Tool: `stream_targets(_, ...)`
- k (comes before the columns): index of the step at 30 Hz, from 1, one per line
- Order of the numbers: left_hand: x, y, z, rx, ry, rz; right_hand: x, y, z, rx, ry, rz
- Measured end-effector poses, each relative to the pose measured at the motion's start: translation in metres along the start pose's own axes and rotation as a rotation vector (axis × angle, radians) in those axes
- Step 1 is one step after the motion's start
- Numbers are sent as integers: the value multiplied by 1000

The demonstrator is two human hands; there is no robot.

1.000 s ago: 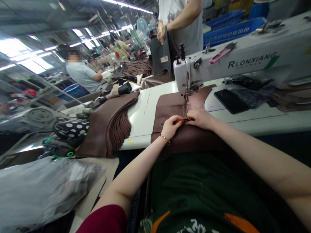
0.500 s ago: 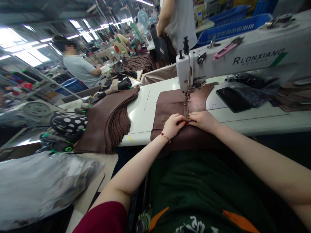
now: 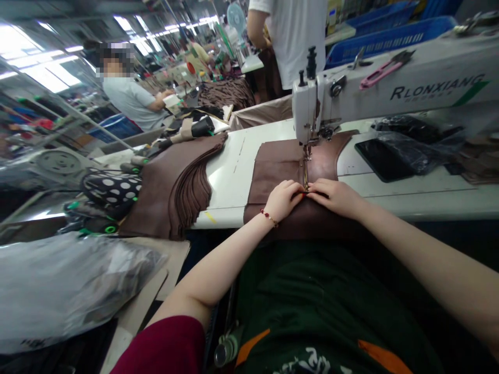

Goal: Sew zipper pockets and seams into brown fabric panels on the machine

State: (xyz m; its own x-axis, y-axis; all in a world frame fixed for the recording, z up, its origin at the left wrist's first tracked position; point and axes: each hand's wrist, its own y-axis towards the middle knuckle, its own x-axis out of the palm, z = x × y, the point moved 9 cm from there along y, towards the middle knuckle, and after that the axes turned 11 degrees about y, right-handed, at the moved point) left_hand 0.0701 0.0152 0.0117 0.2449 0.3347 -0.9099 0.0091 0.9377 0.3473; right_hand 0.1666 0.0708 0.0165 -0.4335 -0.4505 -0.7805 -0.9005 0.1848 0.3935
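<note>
A brown leather piece (image 3: 271,179) lies under the needle and presser foot of a white sewing machine (image 3: 306,111), its near part hanging over the table's front edge. Down its middle, from the needle towards me, runs a narrow brass-coloured strip (image 3: 305,174) that looks like a zipper. At the strip's near end my left hand (image 3: 281,201) pinches the leather with thumb and fingers. My right hand (image 3: 336,196) is closed on the same spot from the other side, fingertips almost touching the left ones. Exactly what lies between the fingertips is hidden.
Stacked brown leather pieces (image 3: 167,182) lie to the left. At right are a black phone (image 3: 384,160) and a clear plastic bag (image 3: 417,150). A pink cutter (image 3: 384,70) rests on the machine arm. Two people work beyond the table; a big plastic bag (image 3: 66,291) sits lower left.
The view has shifted slightly, so the machine appears further right. Both hands stay at the strip's near end with only small finger changes; the standing person beyond has shifted position.
</note>
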Motion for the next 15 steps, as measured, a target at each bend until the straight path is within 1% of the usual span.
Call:
stream_targets(3, -2, 1, 0, 25, 27, -14, 2, -1, 0, -20, -48, 20)
stream_targets(7, -5, 1, 3, 99, 71, -57, 5, -2, -4, -72, -151, 4)
stream_targets(11, -5, -2, 6, 147, 167, -75, 10, -4, -10, -158, -271, -61)
stream_targets(15, 1, -6, 15, 196, 296, -93, 17, -8, -16, -274, -378, -147)
